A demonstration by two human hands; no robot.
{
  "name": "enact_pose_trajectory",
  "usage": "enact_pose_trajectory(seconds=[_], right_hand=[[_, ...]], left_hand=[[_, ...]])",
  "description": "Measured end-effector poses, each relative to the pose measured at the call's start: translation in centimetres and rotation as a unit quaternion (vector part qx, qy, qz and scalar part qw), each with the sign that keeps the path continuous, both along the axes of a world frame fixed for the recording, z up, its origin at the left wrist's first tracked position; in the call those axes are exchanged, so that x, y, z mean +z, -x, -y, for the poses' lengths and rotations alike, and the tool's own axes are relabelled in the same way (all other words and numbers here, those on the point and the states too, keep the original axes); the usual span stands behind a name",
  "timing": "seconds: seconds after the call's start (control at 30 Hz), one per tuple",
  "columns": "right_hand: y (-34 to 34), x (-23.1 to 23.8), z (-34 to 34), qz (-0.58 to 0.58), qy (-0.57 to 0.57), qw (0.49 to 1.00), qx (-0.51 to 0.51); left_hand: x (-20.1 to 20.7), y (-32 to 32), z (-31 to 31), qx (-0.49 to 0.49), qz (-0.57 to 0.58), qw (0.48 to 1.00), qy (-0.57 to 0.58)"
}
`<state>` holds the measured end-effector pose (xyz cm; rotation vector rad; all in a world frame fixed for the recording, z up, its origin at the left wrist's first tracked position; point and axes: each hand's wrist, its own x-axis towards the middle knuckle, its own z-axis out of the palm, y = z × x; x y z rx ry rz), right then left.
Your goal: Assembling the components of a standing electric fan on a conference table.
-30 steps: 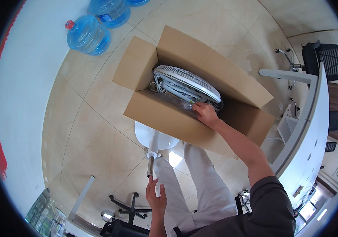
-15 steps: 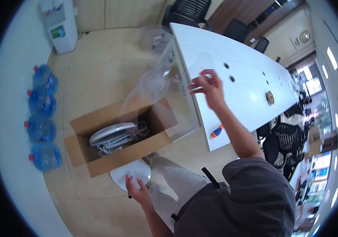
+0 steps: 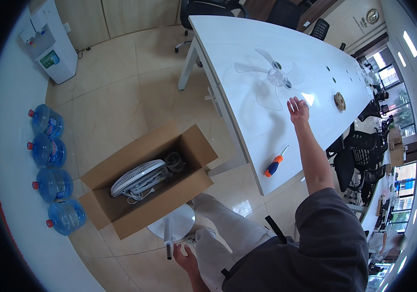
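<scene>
On the white table (image 3: 228,104) lies a clear plastic fan blade (image 3: 276,76), its several vanes spread round a hub. My right hand (image 3: 298,111) is over the table beside the nearest vane, palm up, fingers apart and holding nothing. Low in the view, my left hand (image 3: 186,260) has its fingers spread beside the dark-ended pole (image 3: 168,235) of a round white fan base (image 3: 187,220). Whether its fingertips touch the pole, I cannot tell. An open cardboard box (image 3: 146,217) holds a white fan grille (image 3: 138,177), a white cord and other parts.
An orange and blue screwdriver (image 3: 274,166) and a brown roll of tape (image 3: 339,101) lie on the table. Several blue water bottles (image 3: 52,185) line the left wall below a water dispenser (image 3: 55,53). Black chairs (image 3: 347,170) stand along the table's right side.
The fan blade, blurred over the table's left edge before, now lies on the tabletop. My right hand has shifted right; my left hand has moved down beside the pole.
</scene>
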<state>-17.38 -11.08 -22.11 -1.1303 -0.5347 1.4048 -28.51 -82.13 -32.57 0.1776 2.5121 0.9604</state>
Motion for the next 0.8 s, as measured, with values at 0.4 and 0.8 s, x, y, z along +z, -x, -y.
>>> enact_pose_trajectory(seconds=[0.4,0.8], right_hand=[[-7.3,-8.7,-17.0,0.012,0.046,0.996,0.072],[12.1,9.6,13.7,0.538,-0.179,0.713,0.412]], left_hand=[[0.6,1.9,-4.5,-0.027,-0.028,0.999,0.0],[1.0,-2.5,-1.5,0.088,-0.004,0.996,-0.035]])
